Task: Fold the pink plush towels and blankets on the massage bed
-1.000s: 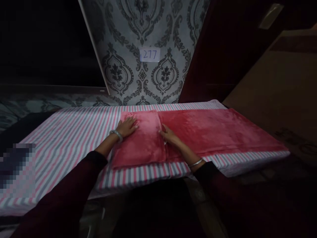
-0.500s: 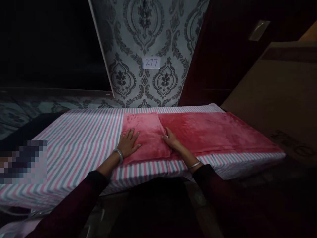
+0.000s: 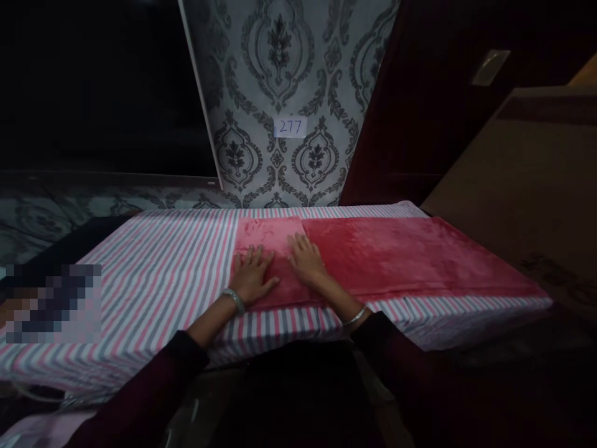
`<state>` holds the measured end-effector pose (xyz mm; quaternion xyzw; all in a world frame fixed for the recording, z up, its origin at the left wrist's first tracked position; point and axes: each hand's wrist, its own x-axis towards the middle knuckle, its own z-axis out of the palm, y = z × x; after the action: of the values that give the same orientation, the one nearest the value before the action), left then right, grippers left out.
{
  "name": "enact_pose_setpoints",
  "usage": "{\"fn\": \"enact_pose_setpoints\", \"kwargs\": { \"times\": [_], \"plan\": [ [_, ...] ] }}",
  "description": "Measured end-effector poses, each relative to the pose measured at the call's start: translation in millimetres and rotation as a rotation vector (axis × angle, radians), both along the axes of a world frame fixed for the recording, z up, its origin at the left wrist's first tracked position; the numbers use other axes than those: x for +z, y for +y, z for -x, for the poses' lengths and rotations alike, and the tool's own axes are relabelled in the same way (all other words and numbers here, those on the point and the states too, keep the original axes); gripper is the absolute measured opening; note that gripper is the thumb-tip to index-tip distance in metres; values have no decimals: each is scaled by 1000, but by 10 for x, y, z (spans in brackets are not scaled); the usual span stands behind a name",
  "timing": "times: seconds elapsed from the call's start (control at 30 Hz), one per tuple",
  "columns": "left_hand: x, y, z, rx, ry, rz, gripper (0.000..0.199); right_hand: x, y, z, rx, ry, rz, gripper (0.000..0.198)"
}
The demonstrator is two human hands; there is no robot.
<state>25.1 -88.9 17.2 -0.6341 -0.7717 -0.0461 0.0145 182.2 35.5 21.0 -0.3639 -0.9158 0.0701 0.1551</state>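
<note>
One red cloth [image 3: 389,256] beneath both grips [image 3: 252,280] [image 3: 306,262]

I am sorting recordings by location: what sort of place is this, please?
Probably a room in a home: it has patterned wallpaper, what looks like a television, and a red blanket on a striped cloth.

There was one left hand [image 3: 252,277] and one right hand [image 3: 306,260], which made two; there were two shiny bracelets [image 3: 234,301] and two dark sleeves [image 3: 144,376]; there was what looked like one red cloth [image 3: 396,255], and one stripy cloth [image 3: 181,267]; there was one paper [image 3: 290,127] with three numbers on it; there was one black screen [image 3: 102,93] and one brown box [image 3: 536,168].
</note>
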Motion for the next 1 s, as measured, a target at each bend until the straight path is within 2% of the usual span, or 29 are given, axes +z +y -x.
{"fn": "enact_pose_setpoints", "kwargs": {
  "times": [0.17,0.27,0.43,0.53,0.6,0.7,0.83,0.9,1.0],
  "plan": [
    [-298,-67,-139,26,22,16,72,-335,-10,101,13,-99,24,63],
    [-388,-63,-132,16,15,-7,73,-456,26,62,10,-89,21,65],
    [-318,-80,-51,2,-58,9,74,-430,29,60,15,-101,24,65],
    [-233,-111,171,-80,-179,63,65,-345,63,52,35,-154,84,65],
    [-163,-81,383,-110,-237,26,55,-239,122,75,44,-185,131,60],
    [-24,136,672,-25,-201,-54,51,-12,264,242,40,-149,135,52],
    [151,709,863,122,-108,-14,52,246,531,679,7,-84,108,54],
    [172,1000,897,156,-91,-17,53,263,673,873,-22,-75,108,54],
    [75,1295,929,183,-85,-8,55,103,850,1009,-17,-95,73,56]
  ]
}}
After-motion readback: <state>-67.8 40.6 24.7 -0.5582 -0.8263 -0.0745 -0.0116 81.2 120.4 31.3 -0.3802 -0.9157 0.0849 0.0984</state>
